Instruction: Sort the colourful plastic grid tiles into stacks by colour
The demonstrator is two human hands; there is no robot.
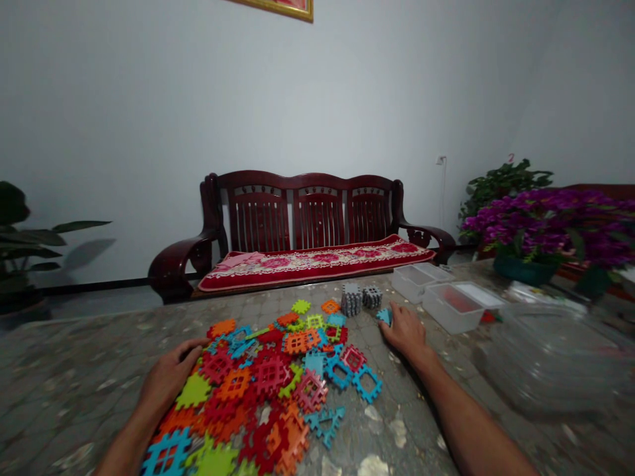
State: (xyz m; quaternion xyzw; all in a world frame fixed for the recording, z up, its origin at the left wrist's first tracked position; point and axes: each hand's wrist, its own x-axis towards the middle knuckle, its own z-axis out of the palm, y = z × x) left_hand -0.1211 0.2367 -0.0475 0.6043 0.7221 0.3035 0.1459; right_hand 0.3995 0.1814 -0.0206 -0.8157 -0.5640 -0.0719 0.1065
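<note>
A heap of toothed plastic building tiles (pixel 268 377) in red, orange, lime green and blue spreads over the table. My left hand (pixel 171 371) rests at the heap's left edge, thumb and fingers a little apart, holding nothing that I can see. On the right, my right hand (pixel 405 330) has its fingertips on a small blue tile (pixel 383 316), apart from the heap. Just behind that tile stand two stacks of grey tiles, a taller stack (pixel 352 300) and a shorter stack (pixel 372 297). A blue frame tile (pixel 368 383) lies at the heap's right edge.
Clear plastic boxes (pixel 454 309) stand beyond my right hand, and clear lids or trays (pixel 555 357) lie at the table's right. Purple flowers (pixel 550 221) stand in a green pot behind them. A wooden bench (pixel 317 215) faces the stone-patterned table (pixel 64 370).
</note>
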